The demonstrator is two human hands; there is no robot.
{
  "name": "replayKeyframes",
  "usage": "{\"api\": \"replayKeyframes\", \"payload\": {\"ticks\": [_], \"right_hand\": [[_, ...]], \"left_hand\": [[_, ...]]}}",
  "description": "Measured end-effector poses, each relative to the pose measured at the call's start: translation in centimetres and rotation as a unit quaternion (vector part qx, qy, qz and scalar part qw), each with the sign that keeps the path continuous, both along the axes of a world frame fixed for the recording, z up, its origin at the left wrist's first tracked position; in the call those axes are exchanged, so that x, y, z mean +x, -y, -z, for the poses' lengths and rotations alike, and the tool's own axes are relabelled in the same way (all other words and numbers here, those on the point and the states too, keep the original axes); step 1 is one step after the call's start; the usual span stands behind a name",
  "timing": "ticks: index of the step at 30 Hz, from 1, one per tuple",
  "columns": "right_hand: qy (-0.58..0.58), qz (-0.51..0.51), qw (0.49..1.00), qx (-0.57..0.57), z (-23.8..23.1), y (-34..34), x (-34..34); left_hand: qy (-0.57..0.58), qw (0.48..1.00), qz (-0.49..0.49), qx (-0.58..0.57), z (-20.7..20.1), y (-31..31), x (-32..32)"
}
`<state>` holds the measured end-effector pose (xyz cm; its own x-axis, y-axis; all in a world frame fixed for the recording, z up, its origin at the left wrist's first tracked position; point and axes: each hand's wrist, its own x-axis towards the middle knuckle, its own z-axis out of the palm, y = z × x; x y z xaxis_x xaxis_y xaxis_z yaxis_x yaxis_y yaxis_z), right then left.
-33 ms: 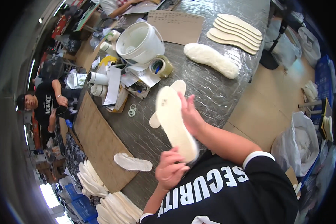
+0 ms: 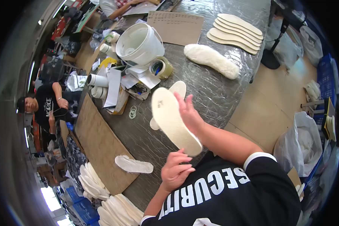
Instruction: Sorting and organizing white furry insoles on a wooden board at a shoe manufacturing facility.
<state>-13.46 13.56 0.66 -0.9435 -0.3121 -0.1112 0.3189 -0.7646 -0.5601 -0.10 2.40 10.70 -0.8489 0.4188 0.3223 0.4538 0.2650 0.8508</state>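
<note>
Above the table I hold a cream insole (image 2: 173,122) tilted, its flat face with a small dark mark showing. My right hand (image 2: 192,118) grips it along the right edge of its wider upper half, with two fingertips showing at that edge. Just below the lower end of the insole is my left hand (image 2: 175,171), its fingers loosely bent and apart, holding nothing. Another insole (image 2: 179,88) lies on the table underneath, mostly hidden by the held one. To the left, a fluffy white insole (image 2: 133,164) rests partly on a brown board (image 2: 101,145).
Beyond my hands are a fluffy insole (image 2: 211,61), a row of several flat insoles (image 2: 235,33), a white bucket (image 2: 139,43), a tape roll (image 2: 162,67) and cardboard (image 2: 175,27). Insole piles (image 2: 118,211) lie lower left. A co-worker (image 2: 45,103) stands at left.
The held insole has swung slightly left at its upper end, with its flat face turned more into view. My left fingers have come away from its lower end.
</note>
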Motion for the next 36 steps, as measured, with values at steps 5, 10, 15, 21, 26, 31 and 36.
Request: {"api": "replayKeyframes", "payload": {"ticks": [5,10,15,21,26,31,36], "right_hand": [[0.012,-0.171,0.965,-0.199,-2.2,0.7,1.6],[0.008,-0.282,0.933,-0.224,-2.8,0.4,4.8],[-0.026,-0.375,0.906,-0.193,-4.0,0.2,5.6],[-0.024,-0.448,0.867,-0.214,-3.3,-0.1,6.2],[-0.257,-0.37,0.851,0.268,-7.1,-2.9,5.5],[-0.45,-0.249,0.669,0.537,-7.1,-3.1,5.8],[-0.456,-0.28,0.617,0.578,-6.1,-3.9,5.9]], "left_hand": [[-0.065,0.972,-0.221,-0.048,1.5,0.9,-0.6],[-0.069,0.956,-0.26,-0.115,0.5,3.6,-2.8],[-0.161,0.918,-0.103,-0.348,-3.5,4.8,-5.7],[-0.067,0.921,0.029,-0.383,-5.2,5.7,-7.1],[-0.02,0.933,0.017,-0.36,-4.6,7.0,-6.3],[-0.004,0.944,0.006,-0.329,-3.5,5.8,-5.5],[0.003,0.944,-0.016,-0.33,-3.9,6.9,-5.7]]}}
